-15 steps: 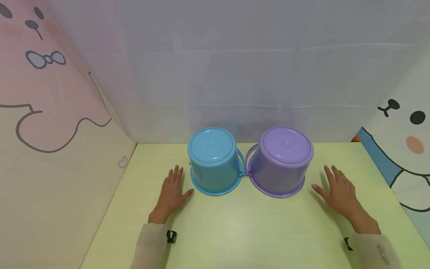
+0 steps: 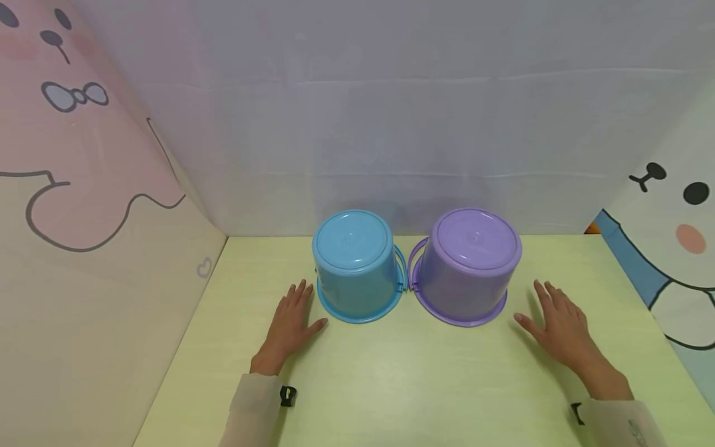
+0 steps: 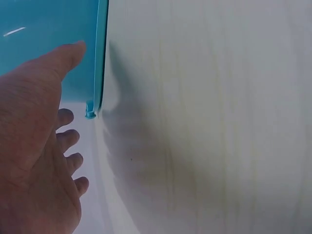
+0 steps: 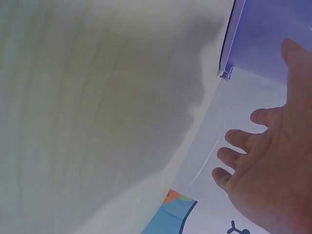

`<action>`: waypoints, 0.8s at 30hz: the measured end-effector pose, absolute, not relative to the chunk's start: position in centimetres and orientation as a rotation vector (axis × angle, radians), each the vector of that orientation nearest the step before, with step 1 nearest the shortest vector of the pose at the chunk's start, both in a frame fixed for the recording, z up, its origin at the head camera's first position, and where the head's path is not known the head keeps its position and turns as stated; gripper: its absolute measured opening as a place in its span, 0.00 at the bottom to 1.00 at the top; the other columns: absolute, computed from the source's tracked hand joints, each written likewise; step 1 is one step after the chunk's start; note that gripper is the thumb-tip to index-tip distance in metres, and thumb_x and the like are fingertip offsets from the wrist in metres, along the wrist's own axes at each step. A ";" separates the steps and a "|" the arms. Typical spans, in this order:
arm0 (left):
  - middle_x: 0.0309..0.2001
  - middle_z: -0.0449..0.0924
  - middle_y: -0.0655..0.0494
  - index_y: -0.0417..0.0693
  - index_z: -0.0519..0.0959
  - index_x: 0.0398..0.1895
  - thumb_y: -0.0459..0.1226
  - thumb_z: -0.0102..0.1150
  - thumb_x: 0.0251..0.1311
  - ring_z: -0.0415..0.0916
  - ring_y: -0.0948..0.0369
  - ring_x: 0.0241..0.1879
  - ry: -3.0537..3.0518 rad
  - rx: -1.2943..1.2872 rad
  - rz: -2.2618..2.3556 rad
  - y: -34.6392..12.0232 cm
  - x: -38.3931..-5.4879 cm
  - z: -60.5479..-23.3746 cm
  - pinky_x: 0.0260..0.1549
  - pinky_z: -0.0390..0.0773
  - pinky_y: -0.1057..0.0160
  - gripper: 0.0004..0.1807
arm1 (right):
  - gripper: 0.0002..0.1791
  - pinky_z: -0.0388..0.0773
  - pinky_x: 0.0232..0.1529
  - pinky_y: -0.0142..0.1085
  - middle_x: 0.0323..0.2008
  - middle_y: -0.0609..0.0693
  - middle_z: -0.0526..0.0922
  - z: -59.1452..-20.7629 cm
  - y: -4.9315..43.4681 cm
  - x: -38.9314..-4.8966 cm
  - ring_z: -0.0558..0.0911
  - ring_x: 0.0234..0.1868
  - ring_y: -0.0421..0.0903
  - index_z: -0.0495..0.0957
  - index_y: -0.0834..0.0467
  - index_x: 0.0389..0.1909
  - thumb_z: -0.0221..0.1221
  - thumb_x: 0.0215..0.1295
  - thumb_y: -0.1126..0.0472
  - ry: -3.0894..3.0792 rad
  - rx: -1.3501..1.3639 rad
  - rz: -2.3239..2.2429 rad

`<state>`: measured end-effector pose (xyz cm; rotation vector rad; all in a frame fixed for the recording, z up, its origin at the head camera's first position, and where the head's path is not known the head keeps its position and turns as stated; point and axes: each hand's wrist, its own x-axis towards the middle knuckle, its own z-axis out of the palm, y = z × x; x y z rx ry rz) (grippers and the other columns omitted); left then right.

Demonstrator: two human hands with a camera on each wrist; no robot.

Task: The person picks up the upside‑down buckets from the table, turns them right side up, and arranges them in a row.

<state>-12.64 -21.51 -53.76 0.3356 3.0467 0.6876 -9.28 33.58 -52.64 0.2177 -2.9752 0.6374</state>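
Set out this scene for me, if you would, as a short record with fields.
Left object: round blue plastic bucket, upside down
Right object: round purple plastic bucket, upside down
Left hand: outstretched beside the blue bucket, holding nothing
Right hand: outstretched beside the purple bucket, holding nothing
Surface: pale yellow flat tabletop
Backdrop: pale grey creased sheet

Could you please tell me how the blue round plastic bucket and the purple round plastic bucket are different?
The blue round plastic bucket sits nearer the left hand, the purple round plastic bucket nearer the right hand. The purple bucket looks slightly wider than the blue bucket. Both stand upside down on the pale yellow flat table.
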 end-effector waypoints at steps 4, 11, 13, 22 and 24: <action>0.80 0.58 0.34 0.34 0.65 0.78 0.46 0.72 0.65 0.51 0.33 0.80 3.027 0.335 0.687 -21.4 -12.6 -53.9 0.76 0.55 0.31 0.44 | 0.49 0.56 0.61 0.79 0.72 0.82 0.57 -52.4 33.1 -8.7 0.58 0.70 0.84 0.52 0.73 0.79 0.60 0.77 0.43 -2.971 0.234 0.650; 0.77 0.63 0.33 0.35 0.69 0.75 0.45 0.72 0.66 0.55 0.33 0.79 3.022 0.355 0.682 -21.1 -12.4 -54.1 0.75 0.57 0.31 0.40 | 0.46 0.60 0.59 0.77 0.70 0.80 0.62 -52.6 32.3 -7.8 0.63 0.67 0.82 0.59 0.75 0.76 0.63 0.75 0.45 -2.942 0.273 0.636; 0.77 0.63 0.33 0.35 0.69 0.75 0.45 0.71 0.67 0.55 0.33 0.79 3.016 0.362 0.668 -21.1 -12.3 -54.1 0.75 0.58 0.31 0.40 | 0.45 0.61 0.58 0.76 0.69 0.79 0.63 -52.6 32.0 -7.5 0.64 0.67 0.81 0.60 0.74 0.75 0.64 0.75 0.45 -2.937 0.286 0.630; 0.76 0.65 0.33 0.35 0.71 0.74 0.43 0.71 0.67 0.57 0.32 0.78 3.015 0.397 0.677 -20.9 -12.2 -54.2 0.74 0.60 0.31 0.37 | 0.42 0.63 0.58 0.74 0.68 0.77 0.68 -52.4 30.5 -6.7 0.68 0.66 0.78 0.65 0.72 0.73 0.68 0.72 0.48 -2.901 0.361 0.635; 0.76 0.66 0.32 0.35 0.71 0.73 0.43 0.71 0.68 0.58 0.32 0.77 3.012 0.406 0.679 -20.9 -12.2 -54.2 0.73 0.61 0.31 0.36 | 0.42 0.63 0.58 0.74 0.68 0.76 0.69 -52.2 30.0 -6.5 0.69 0.66 0.76 0.65 0.72 0.73 0.68 0.71 0.49 -2.893 0.377 0.638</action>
